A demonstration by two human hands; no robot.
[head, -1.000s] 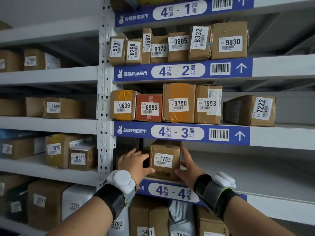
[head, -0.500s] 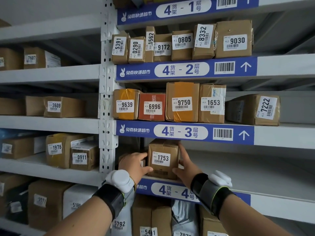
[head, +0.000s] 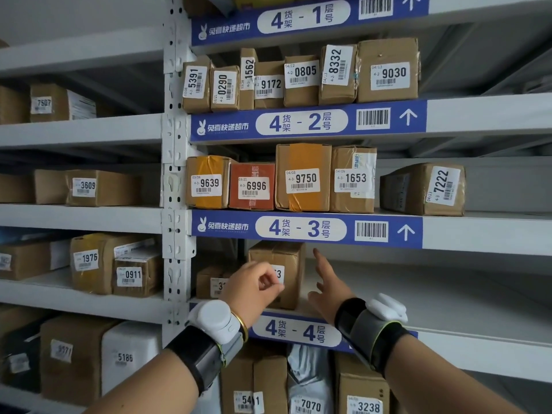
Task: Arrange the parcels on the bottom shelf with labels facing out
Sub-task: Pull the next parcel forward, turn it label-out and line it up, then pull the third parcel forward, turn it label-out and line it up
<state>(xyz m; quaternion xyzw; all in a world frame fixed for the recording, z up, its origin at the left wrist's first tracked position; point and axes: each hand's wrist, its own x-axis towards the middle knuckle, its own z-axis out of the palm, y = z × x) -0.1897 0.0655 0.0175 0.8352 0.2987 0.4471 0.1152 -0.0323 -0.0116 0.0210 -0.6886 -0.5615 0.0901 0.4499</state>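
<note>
Parcel [head: 288, 258] stands upright at centre frame on the shelf marked 4-4 [head: 478, 321], near the front lip. Its white label [head: 278, 273] faces out, though the left hand covers most of it and only the last digit shows. Looks placed, nothing gripping it.

Left hand [head: 254, 286]: fingers curled loosely together in front of the parcel face, nothing clamped in them. Right hand [head: 330, 289]: fingers spread apart, index pointing up, just right of the parcel. I can't tell if it touches the box side.

A smaller parcel [head: 213, 277] sits left of the tall one, hard against the white upright [head: 176, 204], label partly hidden by the left hand. Whether the two boxes touch is not clear.

Room: the 4-4 shelf is bare from the tall parcel to the right frame edge, so later parcels likely fill rightward. Headroom is tight, box top close under the 4-3 beam [head: 307, 228]. Front lip is the edge to watch.
</note>
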